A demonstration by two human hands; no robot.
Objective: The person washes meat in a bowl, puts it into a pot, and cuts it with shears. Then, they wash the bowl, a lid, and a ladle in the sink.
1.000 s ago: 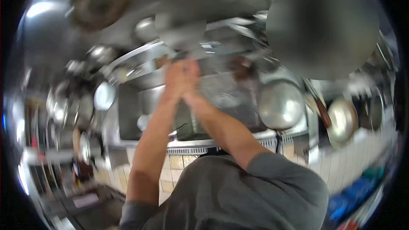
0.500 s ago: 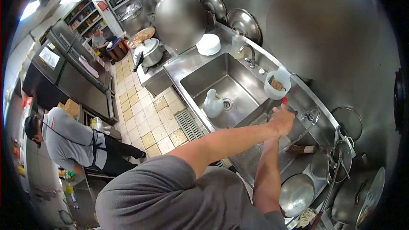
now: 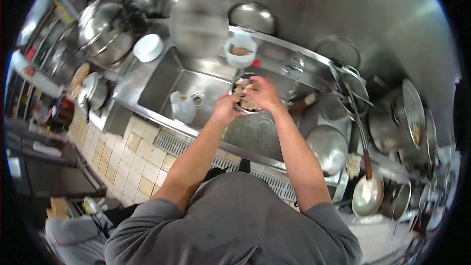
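Note:
A round metal bowl (image 3: 253, 112) holds pale pinkish pieces that look like raw meat (image 3: 249, 102). It is held over the divider between the two sink basins. My left hand (image 3: 226, 108) is closed on the bowl's near left side. From the right, my right hand (image 3: 266, 95) reaches over the rim, its fingers bent down among the pieces; whether they grip one is hidden. Just beyond the bowl stands a white plastic tub (image 3: 241, 59) with something brown inside. A small red object (image 3: 256, 63) lies beside that tub.
A white pitcher-like container (image 3: 183, 108) sits in the left basin (image 3: 211, 81). Right of the sink are an upturned metal bowl (image 3: 327, 150), pans and a long-handled ladle (image 3: 367, 167). White stacked dishes (image 3: 148, 47) stand at the left. A co-worker's grey sleeve (image 3: 73, 233) shows lower left.
My view has swung right and down over the sink. Both hands, earlier together by the right basin, now hold and reach into the bowl of pieces. The co-worker has slipped toward the lower left edge.

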